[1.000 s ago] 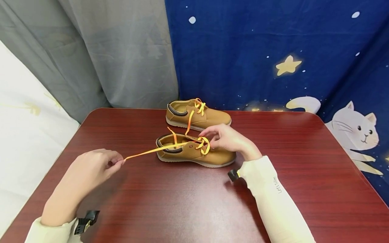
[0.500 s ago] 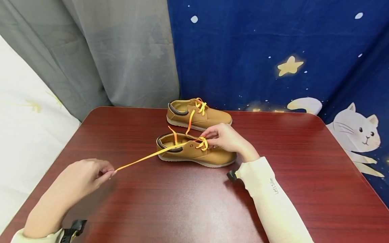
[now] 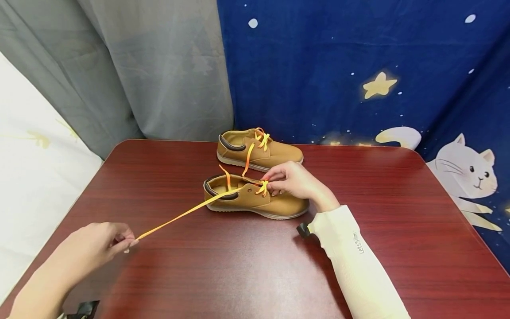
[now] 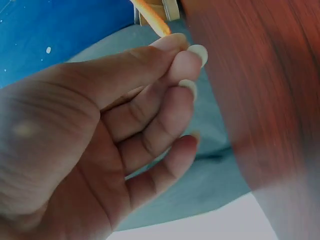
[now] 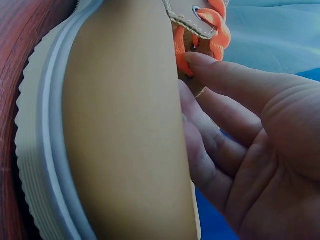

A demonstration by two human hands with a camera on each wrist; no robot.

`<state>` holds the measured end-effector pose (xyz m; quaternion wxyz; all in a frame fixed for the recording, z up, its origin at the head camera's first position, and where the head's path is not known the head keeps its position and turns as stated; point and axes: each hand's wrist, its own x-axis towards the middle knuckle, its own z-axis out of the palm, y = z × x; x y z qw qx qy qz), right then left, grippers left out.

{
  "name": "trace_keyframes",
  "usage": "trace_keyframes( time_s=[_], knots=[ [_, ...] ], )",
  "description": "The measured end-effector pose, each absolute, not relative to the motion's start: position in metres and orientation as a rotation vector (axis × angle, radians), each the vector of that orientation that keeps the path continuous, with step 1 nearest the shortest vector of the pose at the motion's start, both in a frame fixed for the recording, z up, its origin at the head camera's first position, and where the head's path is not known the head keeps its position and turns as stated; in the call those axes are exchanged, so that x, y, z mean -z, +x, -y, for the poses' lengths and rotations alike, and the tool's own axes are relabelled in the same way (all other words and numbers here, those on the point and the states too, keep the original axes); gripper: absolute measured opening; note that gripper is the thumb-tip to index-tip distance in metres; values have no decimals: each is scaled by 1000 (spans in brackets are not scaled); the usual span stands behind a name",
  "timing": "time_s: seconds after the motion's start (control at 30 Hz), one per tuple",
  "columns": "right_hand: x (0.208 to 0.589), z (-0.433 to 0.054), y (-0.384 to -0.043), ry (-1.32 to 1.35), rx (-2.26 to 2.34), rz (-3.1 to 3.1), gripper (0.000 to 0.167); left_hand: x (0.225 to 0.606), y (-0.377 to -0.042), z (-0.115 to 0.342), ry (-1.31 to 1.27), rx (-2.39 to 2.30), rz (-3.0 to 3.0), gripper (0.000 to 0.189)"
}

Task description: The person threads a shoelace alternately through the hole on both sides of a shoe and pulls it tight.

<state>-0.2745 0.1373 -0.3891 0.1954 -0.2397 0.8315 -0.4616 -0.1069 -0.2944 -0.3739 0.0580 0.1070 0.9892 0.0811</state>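
A tan shoe [image 3: 287,203] with an orange-yellow shoelace stands on the table, toe to the right. My left hand [image 3: 93,246] pinches one lace end between thumb and fingertips. That shoelace [image 3: 187,213] runs straight and taut from the shoe's upper eyelets to the lower left; the left wrist view shows its end [image 4: 150,17] at the thumb tip. My right hand [image 3: 296,181] grips the shoe at the tongue. In the right wrist view the thumb [image 5: 200,60] lies against the crossed laces [image 5: 217,40], the other fingers partly hidden behind the upper. The other lace end stands up loose over the opening.
A second tan shoe [image 3: 283,155] stands just behind, its loose lace hanging down toward the near shoe. Both stand on a dark red wooden table [image 3: 223,274]. Grey [image 3: 167,79] and blue star-patterned curtains [image 3: 311,66] hang behind the table's far edge.
My left hand has moved down and left, drawing out more of the lace. The yellow loop at the front of the lacing has shrunk tight. My right hand stays at the tongue.
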Motion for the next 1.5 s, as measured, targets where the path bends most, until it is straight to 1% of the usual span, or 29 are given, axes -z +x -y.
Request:
trace_keyframes(
  time_s=[0.23, 0.63, 0.9, 1.07, 1.13, 1.23, 1.37, 1.5],
  knots=[
    [389, -137, -273, -664, 1299, -2337, 20, 380, -121, 275, 370, -302, -2855, 17],
    [389, -138, -273, -671, 1294, -2344, 21, 392, -138, 240, 384, -244, -2908, 18],
    [388, -137, -273, -657, 1285, -2345, 21, 390, -143, 233, 365, -281, -2879, 18],
    [389, -138, -274, -655, 1289, -2343, 21, 388, -147, 227, 515, -330, -2913, 24],
    [390, -139, -274, -660, 1287, -2346, 21, 388, -150, 224, 554, -352, -2900, 23],
    [390, -139, -274, -681, 1286, -2349, 21, 387, -153, 222, 533, -392, -2835, 18],
    [390, -139, -274, -712, 1271, -2363, 21, 385, -155, 223, 482, -405, -2778, 20],
    [385, -139, -272, -787, 1209, -2387, 24, 375, -157, 224, 542, -559, -2705, 19]
  ],
)
